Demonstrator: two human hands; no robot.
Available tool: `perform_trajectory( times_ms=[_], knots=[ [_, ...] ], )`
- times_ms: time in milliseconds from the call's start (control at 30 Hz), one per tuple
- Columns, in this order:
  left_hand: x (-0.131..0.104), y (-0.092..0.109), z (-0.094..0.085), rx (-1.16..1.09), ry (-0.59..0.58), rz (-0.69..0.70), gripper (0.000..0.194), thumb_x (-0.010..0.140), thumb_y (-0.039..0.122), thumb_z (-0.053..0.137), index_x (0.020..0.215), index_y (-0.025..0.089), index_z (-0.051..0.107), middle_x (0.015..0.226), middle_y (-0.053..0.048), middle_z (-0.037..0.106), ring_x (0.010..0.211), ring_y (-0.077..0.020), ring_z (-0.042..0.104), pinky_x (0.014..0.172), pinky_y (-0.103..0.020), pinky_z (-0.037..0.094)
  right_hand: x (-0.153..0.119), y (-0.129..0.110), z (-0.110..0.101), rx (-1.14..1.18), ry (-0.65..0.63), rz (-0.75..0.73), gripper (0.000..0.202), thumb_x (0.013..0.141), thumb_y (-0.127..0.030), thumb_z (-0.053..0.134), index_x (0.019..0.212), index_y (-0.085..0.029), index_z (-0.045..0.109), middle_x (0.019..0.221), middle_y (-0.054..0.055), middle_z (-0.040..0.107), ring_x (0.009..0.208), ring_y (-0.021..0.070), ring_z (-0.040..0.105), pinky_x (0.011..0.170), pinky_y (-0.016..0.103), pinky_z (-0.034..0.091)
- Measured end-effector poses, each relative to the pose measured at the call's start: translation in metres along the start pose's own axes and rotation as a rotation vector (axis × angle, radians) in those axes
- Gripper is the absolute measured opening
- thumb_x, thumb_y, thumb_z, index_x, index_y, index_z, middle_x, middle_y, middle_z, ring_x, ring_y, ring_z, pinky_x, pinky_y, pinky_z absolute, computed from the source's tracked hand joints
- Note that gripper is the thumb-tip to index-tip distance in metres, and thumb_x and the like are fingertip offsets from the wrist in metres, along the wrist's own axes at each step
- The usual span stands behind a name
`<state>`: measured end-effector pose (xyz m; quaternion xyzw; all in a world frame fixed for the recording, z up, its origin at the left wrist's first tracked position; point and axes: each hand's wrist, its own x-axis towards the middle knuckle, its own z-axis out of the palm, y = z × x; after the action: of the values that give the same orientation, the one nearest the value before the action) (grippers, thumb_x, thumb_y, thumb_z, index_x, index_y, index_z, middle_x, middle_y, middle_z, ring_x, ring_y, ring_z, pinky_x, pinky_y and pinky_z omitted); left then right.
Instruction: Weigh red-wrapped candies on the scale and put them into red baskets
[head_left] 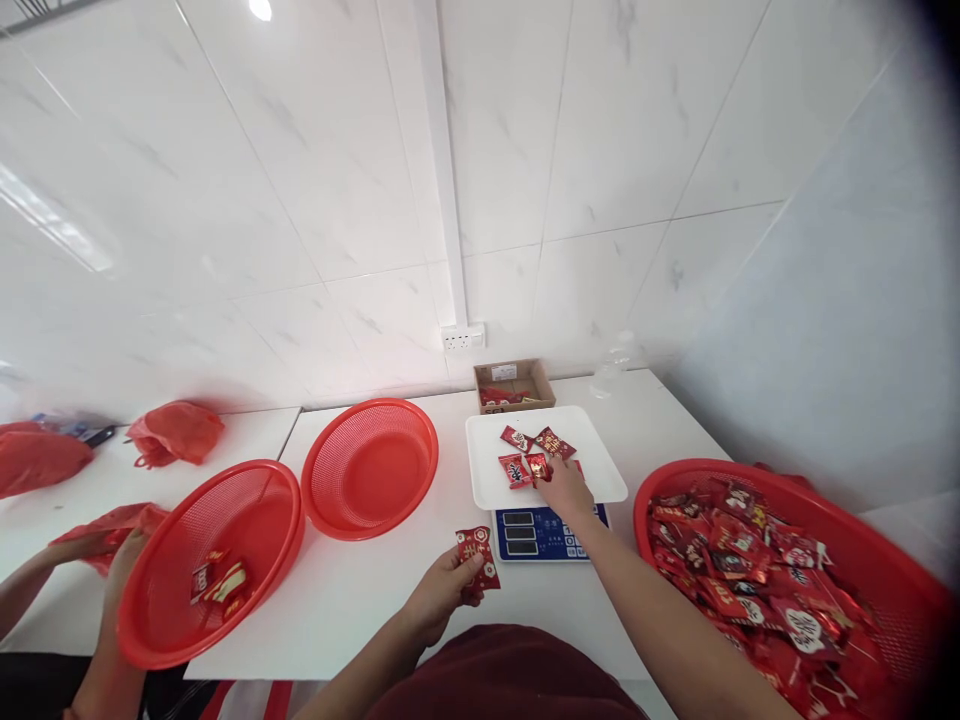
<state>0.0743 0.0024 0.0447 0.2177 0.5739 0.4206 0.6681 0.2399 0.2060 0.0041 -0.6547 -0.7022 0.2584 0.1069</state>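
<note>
My left hand (442, 590) pinches a red printed packet (480, 556) with gold and white patterns, just in front of the scale. Over the white tray (487, 490) of a blue digital scale (551, 535), my right hand (566, 492) has its fingers closed at a small shiny red packet (537, 465); the fingertips are partly hidden. Around those fingers lie other red packets, among them a snack packet with black lettering (514, 471), a packet with a white patch (516, 437) and a dark red patterned packet (555, 443).
A red basket heaped with red packets (739, 560) stands at right. Left of the scale is a bare red basket (371, 470); another basket (262, 480) holds a few packets. Behind sits a cardboard box (551, 385). At far left, a co-worker's hands (124, 560) hold a red mesh bag (139, 515).
</note>
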Motion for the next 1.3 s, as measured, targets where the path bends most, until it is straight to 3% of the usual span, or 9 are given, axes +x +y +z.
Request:
perform_trajectory(
  times_ms=[133, 367, 500, 633, 833, 967, 1033, 1133, 1300],
  knots=[
    [0.0, 0.0, -0.001, 0.0, -0.007, -0.009, 0.056, 0.068, 0.061, 0.069, 0.102, 0.018, 0.06, 0.079, -0.001, 0.058, 0.062, -0.0088, 0.046, 0.066, -0.026, 0.035, -0.009, 0.01, -0.008, 0.178, 0.02, -0.01, 0.017, 0.078, -0.034, 0.052, 0.086, -0.021, 0.058, 0.091, 0.005, 0.064, 0.086, 0.0209, 0.061, 0.075, 0.034, 0.047],
    [0.003, 0.0, -0.004, -0.001, -0.004, -0.011, 0.053, 0.068, 0.061, 0.068, 0.096, 0.016, 0.059, 0.079, -0.001, 0.058, 0.062, -0.0092, 0.046, 0.065, -0.026, 0.033, -0.063, 0.052, -0.045, 1.388, -0.089, 0.104, 0.036, 0.055, -0.035, 0.08, 0.085, -0.026, 0.061, 0.085, -0.003, 0.067, 0.078, 0.0141, 0.061, 0.072, 0.029, 0.052],
    [0.007, 0.002, 0.0, 0.024, -0.019, -0.014, 0.054, 0.068, 0.062, 0.069, 0.094, 0.016, 0.059, 0.078, -0.001, 0.058, 0.061, -0.0091, 0.046, 0.065, -0.026, 0.034, -0.08, 0.1, -0.067, 1.576, 0.053, 0.231, 0.025, 0.057, -0.028, 0.08, 0.075, -0.031, 0.063, 0.073, -0.006, 0.065, 0.068, 0.0113, 0.059, 0.069, 0.029, 0.053],
    [0.01, 0.008, 0.008, 0.054, -0.062, -0.012, 0.051, 0.07, 0.06, 0.067, 0.096, 0.017, 0.059, 0.079, -0.002, 0.058, 0.063, -0.0095, 0.047, 0.065, -0.027, 0.034, -0.086, 0.127, -0.075, 1.566, 0.087, 0.336, 0.022, 0.071, -0.042, 0.068, 0.092, -0.035, 0.066, 0.1, -0.001, 0.07, 0.089, 0.017, 0.064, 0.082, 0.038, 0.055],
    [0.016, 0.017, 0.037, 0.172, -0.234, -0.003, 0.041, 0.072, 0.049, 0.068, 0.098, 0.018, 0.062, 0.083, -0.003, 0.06, 0.069, -0.0125, 0.05, 0.068, -0.028, 0.039, -0.123, 0.059, -0.053, 1.4, -0.545, 0.302, 0.059, 0.065, -0.049, 0.074, 0.119, -0.03, 0.058, 0.128, 0.009, 0.061, 0.115, 0.0229, 0.058, 0.096, 0.043, 0.047],
    [0.028, 0.014, 0.063, 0.446, -0.378, 0.074, 0.028, 0.077, 0.043, 0.063, 0.088, 0.018, 0.066, 0.074, -0.002, 0.06, 0.066, -0.0142, 0.05, 0.068, -0.031, 0.041, -0.14, 0.013, -0.037, 1.335, -0.763, 0.173, 0.058, 0.068, -0.052, 0.071, 0.119, -0.027, 0.06, 0.123, 0.009, 0.065, 0.1, 0.0222, 0.065, 0.092, 0.044, 0.049],
    [0.038, 0.015, 0.068, 0.606, -0.355, 0.16, 0.025, 0.08, 0.041, 0.058, 0.083, 0.018, 0.067, 0.074, -0.003, 0.061, 0.071, -0.0176, 0.053, 0.072, -0.033, 0.043, -0.138, 0.01, -0.035, 1.336, -0.72, 0.211, 0.052, 0.067, -0.054, 0.072, 0.109, -0.025, 0.066, 0.116, 0.007, 0.069, 0.097, 0.0216, 0.066, 0.093, 0.043, 0.049],
    [0.059, 0.026, 0.063, 0.798, -0.108, 0.384, 0.028, 0.084, 0.039, 0.052, 0.1, 0.021, 0.067, 0.1, -0.008, 0.065, 0.098, -0.0259, 0.056, 0.09, -0.039, 0.041, -0.128, 0.031, -0.042, 1.429, -0.488, 0.333, 0.045, 0.064, -0.052, 0.074, 0.102, -0.028, 0.069, 0.111, 0.004, 0.071, 0.107, 0.0213, 0.063, 0.098, 0.039, 0.048],
    [0.119, 0.06, 0.048, 1.093, 0.117, 0.587, 0.068, 0.084, 0.042, 0.055, 0.143, 0.016, 0.034, 0.154, -0.015, 0.021, 0.144, -0.0315, 0.01, 0.115, -0.047, 0.013, -0.117, 0.091, -0.053, 1.519, -0.166, 0.539, 0.047, 0.055, -0.048, 0.081, 0.098, -0.032, 0.069, 0.106, 0.004, 0.073, 0.105, 0.0242, 0.065, 0.088, 0.034, 0.055]
  ],
)
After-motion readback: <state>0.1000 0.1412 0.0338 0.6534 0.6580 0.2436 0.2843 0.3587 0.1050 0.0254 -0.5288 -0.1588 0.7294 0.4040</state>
